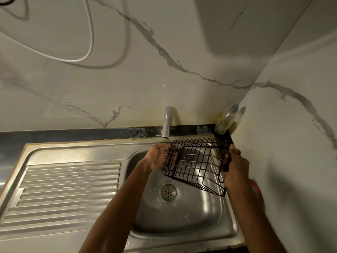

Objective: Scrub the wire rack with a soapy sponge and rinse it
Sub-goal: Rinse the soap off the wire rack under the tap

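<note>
A black wire rack (195,163) hangs tilted over the steel sink basin (184,214), held between both hands. My left hand (157,157) grips its left end, fingers curled through the wires, just under the faucet spout. My right hand (235,168) grips the right end, thumb pointing up by the corner. A thin trickle of water drops from the faucet (166,123) onto my left hand. No sponge shows in view.
A dish soap bottle (227,120) with yellowish liquid leans in the back right corner. The ribbed drainboard (67,187) lies left of the basin. The drain (168,192) sits under the rack. A red object (256,189) shows behind my right forearm. Marble walls stand close behind and right.
</note>
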Tool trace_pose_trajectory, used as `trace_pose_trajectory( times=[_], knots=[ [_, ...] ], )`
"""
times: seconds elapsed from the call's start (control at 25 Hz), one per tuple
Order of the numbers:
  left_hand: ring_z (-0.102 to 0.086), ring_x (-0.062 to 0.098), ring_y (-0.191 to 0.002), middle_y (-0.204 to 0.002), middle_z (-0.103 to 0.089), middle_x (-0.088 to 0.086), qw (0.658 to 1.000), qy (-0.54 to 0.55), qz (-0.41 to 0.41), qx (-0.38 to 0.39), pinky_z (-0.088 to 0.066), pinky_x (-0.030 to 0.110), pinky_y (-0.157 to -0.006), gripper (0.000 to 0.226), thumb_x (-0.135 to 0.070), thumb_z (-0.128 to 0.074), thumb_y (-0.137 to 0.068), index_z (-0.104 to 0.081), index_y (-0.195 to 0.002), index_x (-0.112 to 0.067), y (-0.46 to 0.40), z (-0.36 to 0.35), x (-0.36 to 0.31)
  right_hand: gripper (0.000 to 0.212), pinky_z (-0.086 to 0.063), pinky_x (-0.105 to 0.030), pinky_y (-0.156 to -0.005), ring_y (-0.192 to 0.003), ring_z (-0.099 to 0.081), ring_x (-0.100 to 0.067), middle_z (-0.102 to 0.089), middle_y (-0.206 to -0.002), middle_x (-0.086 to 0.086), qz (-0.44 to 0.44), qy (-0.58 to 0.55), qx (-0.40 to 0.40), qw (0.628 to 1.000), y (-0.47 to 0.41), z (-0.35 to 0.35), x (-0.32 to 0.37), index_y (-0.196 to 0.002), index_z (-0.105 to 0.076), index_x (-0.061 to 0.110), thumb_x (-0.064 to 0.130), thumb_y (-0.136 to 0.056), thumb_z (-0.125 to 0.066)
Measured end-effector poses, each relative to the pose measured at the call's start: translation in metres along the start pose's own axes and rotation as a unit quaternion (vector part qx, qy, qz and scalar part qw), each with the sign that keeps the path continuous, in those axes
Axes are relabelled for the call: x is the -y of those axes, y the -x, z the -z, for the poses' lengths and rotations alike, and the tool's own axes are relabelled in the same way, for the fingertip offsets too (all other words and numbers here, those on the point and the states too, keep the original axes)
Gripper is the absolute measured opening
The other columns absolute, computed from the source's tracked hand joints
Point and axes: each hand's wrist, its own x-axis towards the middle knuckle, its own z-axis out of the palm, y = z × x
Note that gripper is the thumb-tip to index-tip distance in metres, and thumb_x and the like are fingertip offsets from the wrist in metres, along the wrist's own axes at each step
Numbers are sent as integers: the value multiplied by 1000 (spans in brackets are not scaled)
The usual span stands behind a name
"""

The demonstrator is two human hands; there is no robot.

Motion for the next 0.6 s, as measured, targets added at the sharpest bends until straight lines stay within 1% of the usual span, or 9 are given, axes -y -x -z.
trace_pose_trajectory(
  times=[0.04, 0.12, 0.24, 0.28, 0.36, 0.44, 0.52, 0.56, 0.6],
  knots=[
    [-63, 37, -122, -136, -64, 21, 999, -48, -1, 1, -49, 55, -106, 59, -53, -41, -101, -60, -139, -12, -5, -6, -3, 22, -52, -26, -54, -57, -61, -9, -63, -74, 1, 10, 23, -2, 1000, 8, -3, 0, -94, -64, 14, 36, -93, -69],
    [-67, 36, -116, -126, -70, 18, 994, -96, 27, -38, -51, 55, -102, 69, -70, -49, -93, -64, -131, -15, -11, -21, -8, 25, -42, -23, -45, -47, -48, -8, -55, -64, 1, 44, 59, 26, 997, 32, -9, -2, -80, -60, 16, 35, -95, -66],
    [-71, 30, -96, -105, -74, 16, 990, -74, 48, -113, -57, 48, -94, 57, -57, -61, -94, -65, -120, -7, -17, -30, -13, 33, -31, -18, -35, -38, -41, -6, -49, -55, 0, 109, 92, 98, 985, 59, -12, -9, -73, -57, 13, 35, -95, -65],
    [-71, 30, -94, -103, -74, 16, 989, -71, 53, -121, -58, 47, -95, 55, -53, -64, -93, -64, -122, -5, -20, -30, -15, 33, -31, -18, -35, -38, -41, -7, -49, -54, 0, 114, 93, 98, 984, 61, -12, -10, -74, -57, 12, 35, -95, -65],
    [-72, 33, -104, -109, -76, 17, 989, -77, 58, -113, -56, 49, -100, 61, -54, -67, -90, -64, -127, -6, -24, -29, -15, 31, -36, -22, -41, -44, -43, -11, -51, -57, 0, 107, 88, 69, 988, 58, -9, -8, -73, -57, 13, 34, -94, -67],
    [-70, 36, -112, -115, -76, 16, 992, -81, 41, -87, -51, 54, -104, 76, -73, -65, -81, -67, -125, -10, -29, -25, -13, 26, -44, -27, -51, -50, -49, -11, -55, -63, 1, 67, 67, 21, 995, 44, -5, -2, -76, -60, 16, 35, -92, -70],
    [-65, 36, -119, -126, -72, 14, 990, -124, 31, -53, -45, 58, -108, 97, -93, -60, -64, -69, -127, -19, -29, -15, -8, 22, -52, -29, -57, -55, -59, -10, -61, -66, 4, 11, 9, -11, 1000, 23, 5, 0, -86, -65, 17, 37, -89, -73],
    [-64, 36, -121, -130, -70, 13, 991, -129, 20, -34, -44, 58, -108, 95, -93, -55, -69, -69, -129, -21, -17, -14, -7, 22, -54, -27, -55, -57, -62, -9, -62, -65, 6, -6, -27, -16, 999, 14, 11, 1, -86, -66, 17, 38, -87, -74],
    [-64, 36, -121, -132, -69, 13, 993, -118, 13, -20, -44, 59, -108, 84, -86, -49, -83, -68, -131, -20, -6, -14, -6, 23, -53, -25, -51, -56, -62, -9, -63, -64, 7, -10, -54, -17, 998, 5, 16, 0, -84, -67, 18, 39, -86, -75]
  ],
)
